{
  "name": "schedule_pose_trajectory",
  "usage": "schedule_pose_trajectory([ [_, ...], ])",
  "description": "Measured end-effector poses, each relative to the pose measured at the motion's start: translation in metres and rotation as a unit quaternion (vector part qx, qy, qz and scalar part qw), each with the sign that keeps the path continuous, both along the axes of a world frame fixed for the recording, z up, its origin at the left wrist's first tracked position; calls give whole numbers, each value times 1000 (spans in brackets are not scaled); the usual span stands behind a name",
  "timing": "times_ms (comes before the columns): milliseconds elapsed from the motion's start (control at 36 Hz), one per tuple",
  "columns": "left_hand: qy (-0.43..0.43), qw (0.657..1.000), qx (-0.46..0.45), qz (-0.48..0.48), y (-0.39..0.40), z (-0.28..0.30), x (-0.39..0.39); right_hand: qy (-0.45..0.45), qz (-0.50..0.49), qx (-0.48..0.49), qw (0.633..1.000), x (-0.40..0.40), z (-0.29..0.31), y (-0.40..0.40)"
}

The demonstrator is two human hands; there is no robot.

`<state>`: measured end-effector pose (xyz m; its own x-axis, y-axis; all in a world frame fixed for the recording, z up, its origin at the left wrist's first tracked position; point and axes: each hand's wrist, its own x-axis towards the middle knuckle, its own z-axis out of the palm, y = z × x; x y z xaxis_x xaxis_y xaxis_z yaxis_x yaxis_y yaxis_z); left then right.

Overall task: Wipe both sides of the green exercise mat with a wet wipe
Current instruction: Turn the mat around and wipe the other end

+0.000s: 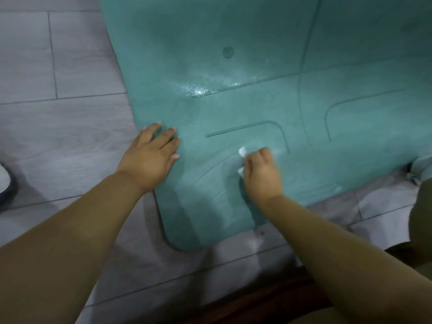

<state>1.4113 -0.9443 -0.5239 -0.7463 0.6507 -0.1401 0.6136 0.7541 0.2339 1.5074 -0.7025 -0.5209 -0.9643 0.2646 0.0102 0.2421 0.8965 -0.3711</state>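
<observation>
One mat is spread flat on the tiled floor, its near corner in reach. A wipe is clenched in the right hand and rubbed near that end, where wet sheen shows. The left hand is laid flat, fingers straight, at the edge, likely to stop sliding.

Grey wood-grain floor tiles with thin dark joints, a dark-edged shoe (only partly in view) at the left edge, a dark brown strip along the bottom.
</observation>
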Motion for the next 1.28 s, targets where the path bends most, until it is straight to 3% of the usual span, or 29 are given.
schedule_pose_trajectory([
  [83,-17,1000,-6,-13,16,-3,-7,-43,316,-1,948,21,1,1],
  [139,-28,1000,-3,-9,23,-3,-10,-75,349,20,934,20,2,32],
  [167,-28,1000,2,-3,25,-2,-12,-70,290,40,953,18,1,50],
  [222,-24,1000,15,9,28,-1,-13,-47,50,72,995,10,2,87],
  [278,-19,999,29,22,31,2,-14,-74,-223,42,971,6,7,119],
  [333,-8,999,34,36,34,3,-13,-88,-365,16,927,8,11,128],
  [361,-4,998,35,43,37,4,-13,-87,-376,15,922,9,12,119],
  [417,4,998,35,50,40,5,-14,-39,-297,41,953,9,8,92],
  [500,23,998,29,49,42,8,-15,-16,-50,42,998,13,1,47],
  [583,12,999,17,39,39,10,-18,-29,156,55,986,3,0,54],
  [639,3,999,5,41,34,10,-21,-58,102,88,989,-18,3,81],
  [694,-7,997,4,75,30,10,-25,-92,-92,106,986,-40,3,111],
  [750,-26,993,2,115,27,9,-30,-103,-265,74,956,-56,4,126],
  [806,-32,992,-2,119,27,10,-35,-105,-317,43,941,-68,7,108],
  [861,-31,993,5,110,26,9,-39,-105,-236,50,965,-75,4,73],
  [944,-22,994,7,106,26,9,-43,-42,-7,29,999,-76,-3,14],
  [972,-27,994,5,110,26,11,-44,-28,76,-8,997,-72,-2,2],
  [1028,-39,992,1,124,24,12,-46,-27,227,6,973,-67,-6,7],
  [1056,-43,990,1,132,22,11,-48,-58,248,19,967,-70,-5,21],
  [1111,-50,987,7,152,17,10,-52,-70,135,60,987,-84,-3,60],
  [1139,-55,985,11,163,15,11,-53,-69,27,62,995,-90,-2,81],
  [1194,-68,982,21,175,11,11,-54,-78,-199,42,976,-100,6,109],
  [1222,-70,982,26,175,11,11,-54,-77,-268,32,960,-102,7,111],
  [1278,-71,982,27,175,11,12,-54,-85,-308,27,947,-107,8,91],
])
